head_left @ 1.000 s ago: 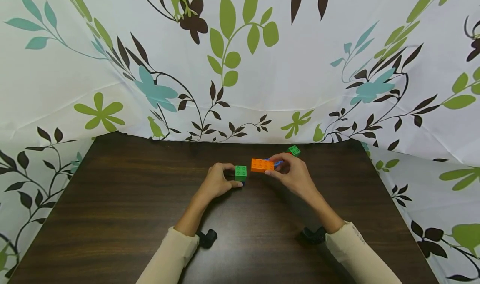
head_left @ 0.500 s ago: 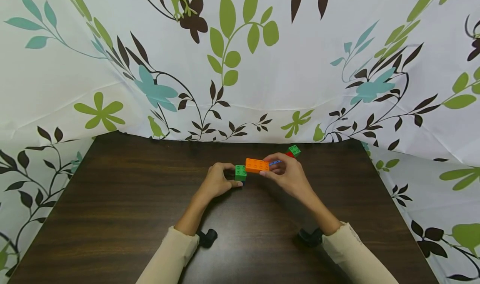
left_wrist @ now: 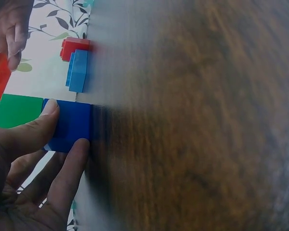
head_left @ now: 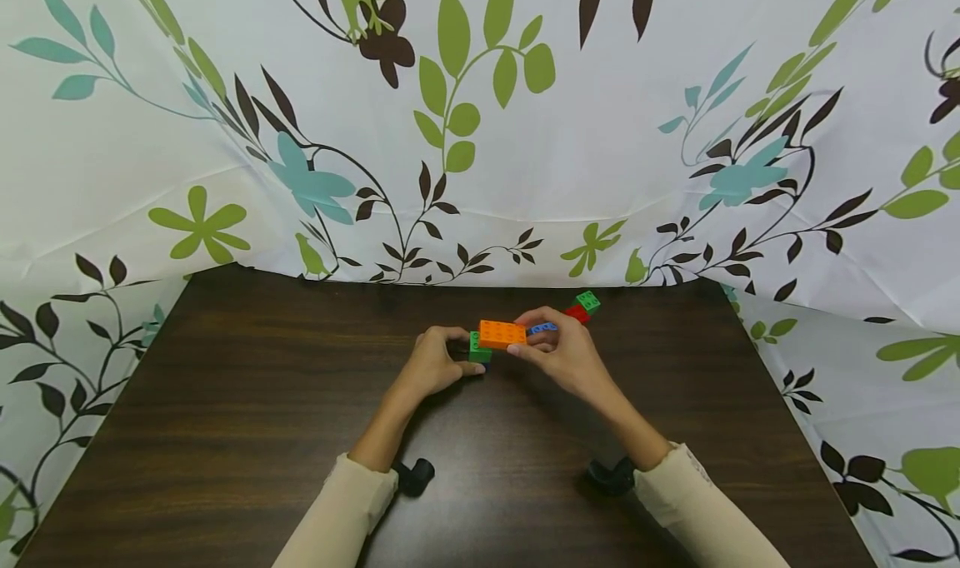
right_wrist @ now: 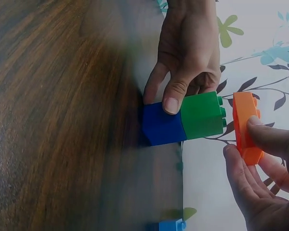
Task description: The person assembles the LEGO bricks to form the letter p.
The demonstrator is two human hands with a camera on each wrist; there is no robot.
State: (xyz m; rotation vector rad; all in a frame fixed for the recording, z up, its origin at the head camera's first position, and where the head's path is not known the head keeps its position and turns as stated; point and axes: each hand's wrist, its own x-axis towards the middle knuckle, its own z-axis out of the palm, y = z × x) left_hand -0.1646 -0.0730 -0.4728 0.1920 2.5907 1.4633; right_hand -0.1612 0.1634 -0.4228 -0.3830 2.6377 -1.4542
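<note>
My left hand (head_left: 438, 361) grips a dark blue block (left_wrist: 70, 125) at the base of a small stack standing on the table. On top of it sits a green block (right_wrist: 201, 115) with its studs up. My right hand (head_left: 564, 350) pinches a flat orange brick (head_left: 502, 334) by its right end. In the right wrist view the orange brick hangs just above the green studs, with a gap between them. From the head view it overlaps the green block's right part.
Behind my right hand lie a lighter blue brick (head_left: 542, 328), a red brick (head_left: 577, 313) and another green block (head_left: 588, 302) on the dark wooden table (head_left: 262, 435). A patterned cloth (head_left: 480, 193) hangs along the table's far edge.
My right hand has moved left with the orange brick, from beside the green block to over it. More of the red and lighter blue bricks shows now. The left hand stays in place.
</note>
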